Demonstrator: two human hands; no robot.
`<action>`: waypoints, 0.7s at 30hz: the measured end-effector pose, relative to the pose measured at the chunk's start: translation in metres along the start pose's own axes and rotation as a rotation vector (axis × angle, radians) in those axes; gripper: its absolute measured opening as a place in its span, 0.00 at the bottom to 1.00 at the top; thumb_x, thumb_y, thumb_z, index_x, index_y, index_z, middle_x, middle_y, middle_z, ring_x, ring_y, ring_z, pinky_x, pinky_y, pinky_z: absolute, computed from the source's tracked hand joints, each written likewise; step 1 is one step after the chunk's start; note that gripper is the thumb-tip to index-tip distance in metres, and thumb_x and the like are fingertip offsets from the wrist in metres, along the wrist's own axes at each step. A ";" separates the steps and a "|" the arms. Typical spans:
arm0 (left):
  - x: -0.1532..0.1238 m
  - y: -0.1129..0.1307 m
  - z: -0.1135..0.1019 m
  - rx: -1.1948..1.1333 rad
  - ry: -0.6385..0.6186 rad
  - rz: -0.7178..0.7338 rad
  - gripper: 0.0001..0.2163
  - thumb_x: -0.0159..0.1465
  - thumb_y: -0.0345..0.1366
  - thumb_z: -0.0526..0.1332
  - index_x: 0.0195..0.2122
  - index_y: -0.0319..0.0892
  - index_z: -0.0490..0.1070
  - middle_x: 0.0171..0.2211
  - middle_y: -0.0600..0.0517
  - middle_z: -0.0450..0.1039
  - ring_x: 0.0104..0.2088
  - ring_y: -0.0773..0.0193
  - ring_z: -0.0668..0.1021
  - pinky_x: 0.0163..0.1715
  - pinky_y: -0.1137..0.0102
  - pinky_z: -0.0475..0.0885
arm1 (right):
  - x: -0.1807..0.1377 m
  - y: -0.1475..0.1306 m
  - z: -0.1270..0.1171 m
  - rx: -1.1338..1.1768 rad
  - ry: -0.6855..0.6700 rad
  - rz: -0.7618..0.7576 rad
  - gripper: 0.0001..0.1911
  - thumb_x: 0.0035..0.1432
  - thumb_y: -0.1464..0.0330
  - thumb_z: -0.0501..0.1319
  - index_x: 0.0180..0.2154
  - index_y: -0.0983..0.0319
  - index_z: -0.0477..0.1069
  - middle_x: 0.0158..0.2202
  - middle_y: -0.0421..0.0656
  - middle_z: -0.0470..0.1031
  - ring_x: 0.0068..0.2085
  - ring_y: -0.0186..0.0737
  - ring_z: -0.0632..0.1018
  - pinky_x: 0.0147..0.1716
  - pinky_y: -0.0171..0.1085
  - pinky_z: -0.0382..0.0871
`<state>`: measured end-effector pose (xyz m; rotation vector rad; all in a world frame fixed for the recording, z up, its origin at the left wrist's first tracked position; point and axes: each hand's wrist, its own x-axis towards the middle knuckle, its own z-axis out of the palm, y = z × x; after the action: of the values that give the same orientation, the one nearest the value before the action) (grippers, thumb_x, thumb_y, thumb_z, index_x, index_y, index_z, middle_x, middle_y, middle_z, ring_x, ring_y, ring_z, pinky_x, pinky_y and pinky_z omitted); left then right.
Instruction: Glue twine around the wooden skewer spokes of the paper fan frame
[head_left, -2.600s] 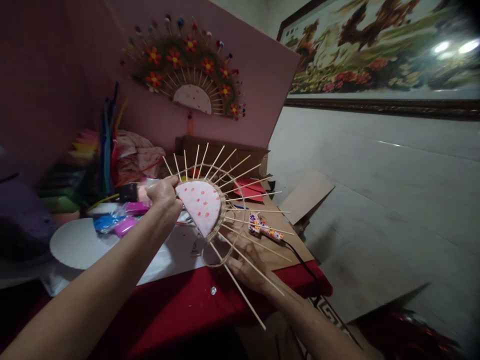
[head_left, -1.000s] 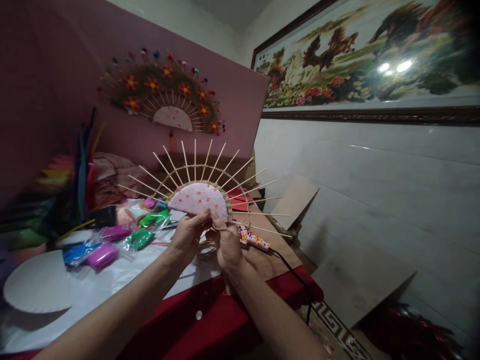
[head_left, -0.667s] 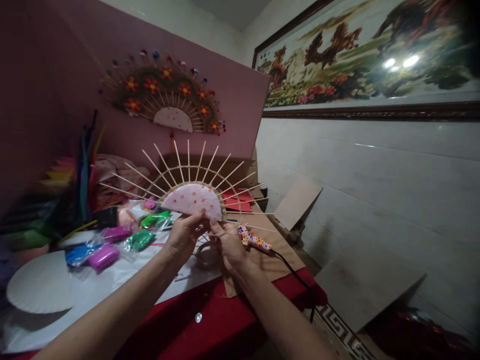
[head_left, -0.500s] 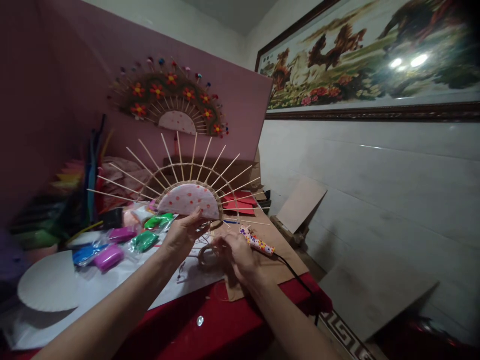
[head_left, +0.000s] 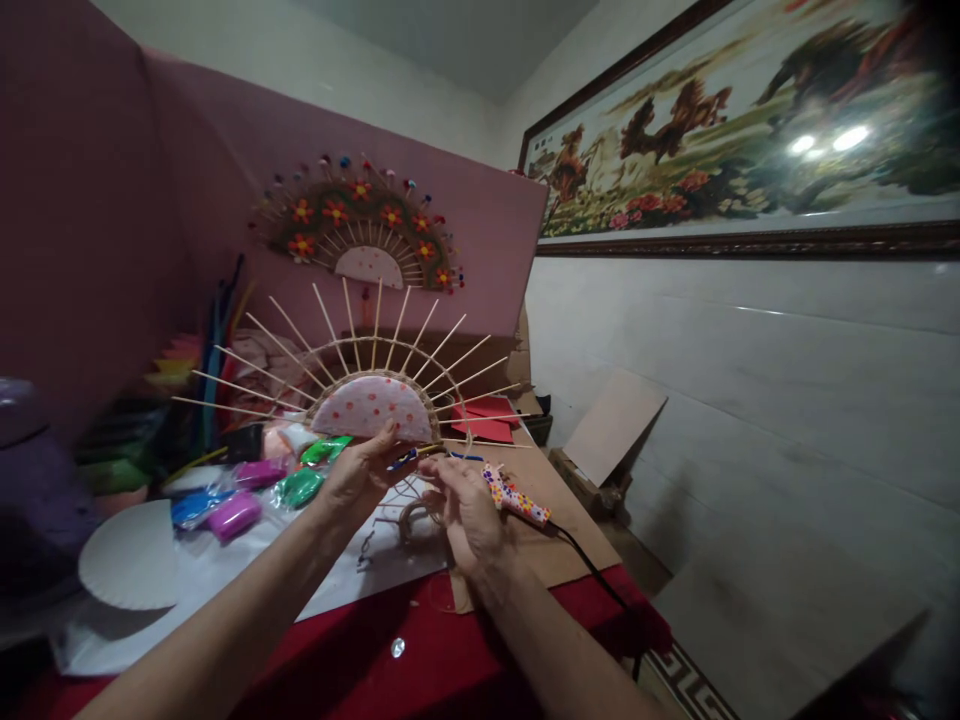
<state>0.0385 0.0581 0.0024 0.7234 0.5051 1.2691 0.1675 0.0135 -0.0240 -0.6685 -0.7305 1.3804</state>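
Note:
My left hand (head_left: pixel 358 478) grips the bottom edge of a fan-shaped craft piece (head_left: pixel 371 405): a pink dotted half-disc rimmed with woven rattan, with several thin bamboo skewers radiating upward. It stands upright above the table. My right hand (head_left: pixel 466 505) is just below and to the right, fingers curled, pinching a thin rattan strand that leads to a small coil (head_left: pixel 410 517) on the table. A spotted glue gun (head_left: pixel 512 496) lies right beside the right hand.
A finished flowered fan (head_left: pixel 361 225) hangs on the pink board behind. Coloured clay packets (head_left: pixel 247 495), a white paper disc (head_left: pixel 133 553) and pipe cleaners (head_left: pixel 214 345) lie on the left. Brown paper (head_left: pixel 555 520), red paper (head_left: pixel 487 415) and the glue gun's black cord (head_left: pixel 600 585) are on the right.
The fan piece went from lying tilted on its side to standing upright. My right hand let go of its bottom edge and dropped toward the rattan coil. The view swung upward and left.

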 end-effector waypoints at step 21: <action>-0.009 0.015 -0.020 -0.090 0.140 -0.232 0.05 0.60 0.29 0.61 0.27 0.39 0.71 0.32 0.45 0.78 0.37 0.55 0.80 0.42 0.58 0.72 | -0.057 -0.035 -0.086 -1.321 -0.043 -0.327 0.17 0.62 0.59 0.52 0.27 0.60 0.70 0.19 0.39 0.69 0.21 0.36 0.71 0.22 0.33 0.60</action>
<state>0.0127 0.0553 -0.0009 0.4871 0.6229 1.1214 0.2539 -0.0461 -0.0532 -1.4350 -1.7088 0.4588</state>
